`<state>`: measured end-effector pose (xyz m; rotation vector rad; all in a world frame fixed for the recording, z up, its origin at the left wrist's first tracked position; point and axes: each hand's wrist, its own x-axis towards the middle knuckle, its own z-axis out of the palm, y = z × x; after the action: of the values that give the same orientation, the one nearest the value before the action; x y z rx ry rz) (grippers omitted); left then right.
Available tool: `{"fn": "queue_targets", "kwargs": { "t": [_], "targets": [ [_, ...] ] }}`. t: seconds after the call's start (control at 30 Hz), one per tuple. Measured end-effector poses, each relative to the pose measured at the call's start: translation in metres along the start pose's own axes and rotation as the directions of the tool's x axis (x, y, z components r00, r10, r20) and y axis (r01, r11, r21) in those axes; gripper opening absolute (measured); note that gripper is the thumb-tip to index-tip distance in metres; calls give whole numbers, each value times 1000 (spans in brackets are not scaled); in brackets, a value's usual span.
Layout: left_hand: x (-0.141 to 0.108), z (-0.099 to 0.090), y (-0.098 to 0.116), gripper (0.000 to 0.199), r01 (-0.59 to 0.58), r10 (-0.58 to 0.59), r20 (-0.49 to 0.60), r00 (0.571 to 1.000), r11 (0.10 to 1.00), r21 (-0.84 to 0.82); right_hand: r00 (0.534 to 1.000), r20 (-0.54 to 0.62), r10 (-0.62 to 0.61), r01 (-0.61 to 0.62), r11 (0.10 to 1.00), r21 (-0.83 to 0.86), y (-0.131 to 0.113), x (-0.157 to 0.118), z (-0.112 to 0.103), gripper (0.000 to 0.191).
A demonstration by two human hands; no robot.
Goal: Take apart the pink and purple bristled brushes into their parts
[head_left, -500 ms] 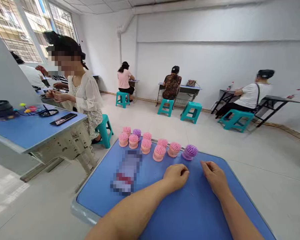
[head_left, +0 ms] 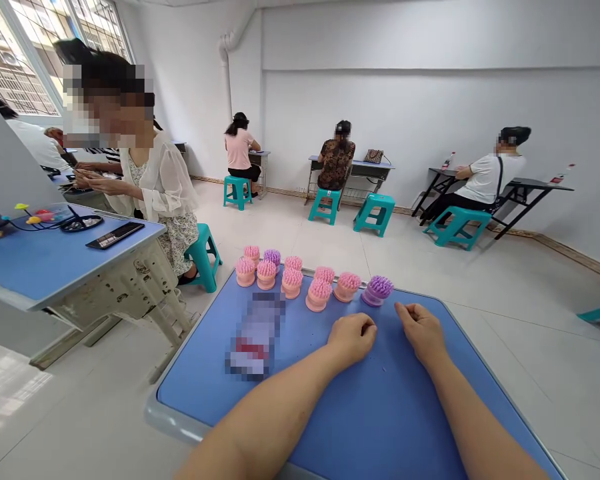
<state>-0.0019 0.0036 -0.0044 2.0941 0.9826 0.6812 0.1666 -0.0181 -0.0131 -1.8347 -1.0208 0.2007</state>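
Both my forearms rest on a blue table top (head_left: 395, 413). My left hand (head_left: 353, 339) lies curled, its fingertips drawn together, and my right hand (head_left: 420, 332) is curled the same way a short distance to its right. Nothing shows between the fingers of either hand. Just beyond them stands a row of pink bristled brush heads (head_left: 319, 295), and the closest to my right hand is a purple one (head_left: 377, 291). More pink ones and a second purple one (head_left: 273, 259) stand toward the far edge. A pixelated, blurred object (head_left: 255, 337) lies left of my left hand.
A seated co-worker (head_left: 153, 193) works with both hands at the left, beside a blue table (head_left: 70, 267) holding a phone (head_left: 115, 235). Teal stools (head_left: 203, 257) and several people at far tables stand across the tiled floor.
The whole view has shifted and tilted slightly as my head moved. My hands stay in nearly the same place and pose near the brush heads.
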Motion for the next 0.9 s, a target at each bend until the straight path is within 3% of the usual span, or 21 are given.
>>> {"fn": "queue_targets", "kwargs": {
  "t": [0.4, 0.9],
  "targets": [
    [4, 3, -4, 21, 46, -52, -97, 994, 997, -63, 993, -7, 119, -120, 992, -26, -5, 16, 4, 38],
    [4, 0, -2, 24, 40, -47, -76, 996, 996, -85, 999, -1, 49, -49, 999, -11, -1, 6, 4, 43]
  ]
}}
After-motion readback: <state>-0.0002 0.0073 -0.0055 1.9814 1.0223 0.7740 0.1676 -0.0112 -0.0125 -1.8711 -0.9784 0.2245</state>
